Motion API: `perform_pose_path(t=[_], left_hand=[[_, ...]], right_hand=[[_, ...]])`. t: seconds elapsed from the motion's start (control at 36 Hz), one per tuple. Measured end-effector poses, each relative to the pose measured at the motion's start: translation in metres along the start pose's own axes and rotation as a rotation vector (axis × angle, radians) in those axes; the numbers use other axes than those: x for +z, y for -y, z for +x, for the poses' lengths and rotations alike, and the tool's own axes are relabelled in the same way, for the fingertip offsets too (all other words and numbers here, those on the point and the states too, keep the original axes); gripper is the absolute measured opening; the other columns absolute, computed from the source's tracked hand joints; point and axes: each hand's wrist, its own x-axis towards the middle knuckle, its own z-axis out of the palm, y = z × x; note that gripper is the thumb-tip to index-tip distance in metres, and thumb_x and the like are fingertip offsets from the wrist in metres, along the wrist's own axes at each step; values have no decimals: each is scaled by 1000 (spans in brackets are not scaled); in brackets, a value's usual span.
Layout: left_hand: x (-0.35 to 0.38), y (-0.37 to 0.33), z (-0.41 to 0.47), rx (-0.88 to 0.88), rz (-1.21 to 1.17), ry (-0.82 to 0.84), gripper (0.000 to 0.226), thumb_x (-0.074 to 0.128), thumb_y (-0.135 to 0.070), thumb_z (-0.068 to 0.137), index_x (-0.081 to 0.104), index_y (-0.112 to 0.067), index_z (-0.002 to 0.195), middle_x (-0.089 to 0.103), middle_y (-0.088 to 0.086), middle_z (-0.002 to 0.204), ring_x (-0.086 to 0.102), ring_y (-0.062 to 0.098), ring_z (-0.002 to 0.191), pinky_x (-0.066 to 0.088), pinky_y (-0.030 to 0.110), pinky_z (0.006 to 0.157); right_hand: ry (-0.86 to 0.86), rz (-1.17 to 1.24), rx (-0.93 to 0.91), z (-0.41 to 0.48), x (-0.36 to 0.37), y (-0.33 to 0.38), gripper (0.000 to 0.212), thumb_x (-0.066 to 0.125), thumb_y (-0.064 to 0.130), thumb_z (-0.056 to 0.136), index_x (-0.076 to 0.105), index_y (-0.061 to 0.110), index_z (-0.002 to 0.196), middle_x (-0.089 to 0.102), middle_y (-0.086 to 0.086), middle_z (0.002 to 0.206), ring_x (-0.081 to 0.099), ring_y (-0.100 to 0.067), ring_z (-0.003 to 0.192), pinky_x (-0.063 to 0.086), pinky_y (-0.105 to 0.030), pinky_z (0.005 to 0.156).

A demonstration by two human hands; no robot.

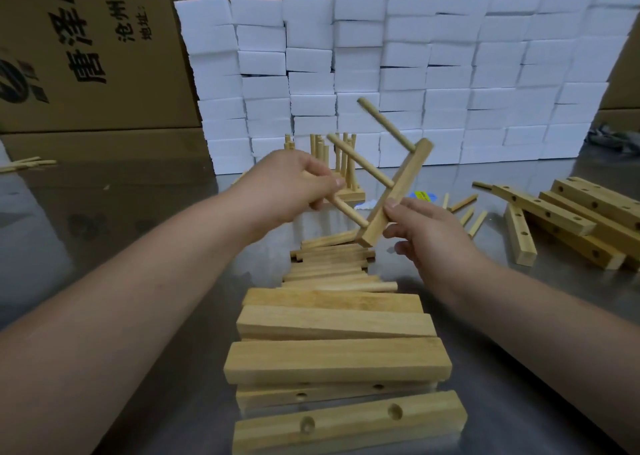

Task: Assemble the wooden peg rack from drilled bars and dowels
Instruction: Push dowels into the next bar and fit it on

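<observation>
1. While the left hand (291, 184) pinches the lowest dowel (349, 214) with thumb and curled fingers, the right hand (426, 233) takes a fingertip grip on the drilled bar (401, 191) near its lower end. The bar hangs tilted in the air above the bench (156, 233).
2. Risk: can't tell how deep that dowel sits. An off-axis push could jam it or chip the hole edge.
3. Risk: the right grip is light. A hard shove may twist the bar loose and drop it on the loose dowels (332, 271) below.
4. Risk: the two upper dowels (360, 160) are probably a friction fit, so a knock could work them out.
5. Materials: pale raw wood, square-section bars with round holes, smooth round pegs. The bench is shiny metal, so dropped pegs would likely roll.
6. Spare bars (332, 361) lie stacked near the body, with white foam blocks (415, 73) behind.
</observation>
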Motion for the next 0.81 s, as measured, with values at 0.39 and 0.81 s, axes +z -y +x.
perform_pose_path(t=[0.39,0.81], left_hand=[[20,16,3,-13,111,85,42,67,-45,79,62,-26,116,59,-18,92,55,-3,74,38,14,58],[1,51,21,-81,95,-172,37,68,-34,82,63,-25,118,61,-16,87,61,8,71,39,18,55]], right_hand=[[34,340,76,1,4,1,4,60,9,88,63,11,87,70,-4,85,67,-10,64,54,-18,60],[-14,186,85,4,0,-7,9,59,16,90,64,15,83,67,1,66,63,-8,53,51,-17,51]])
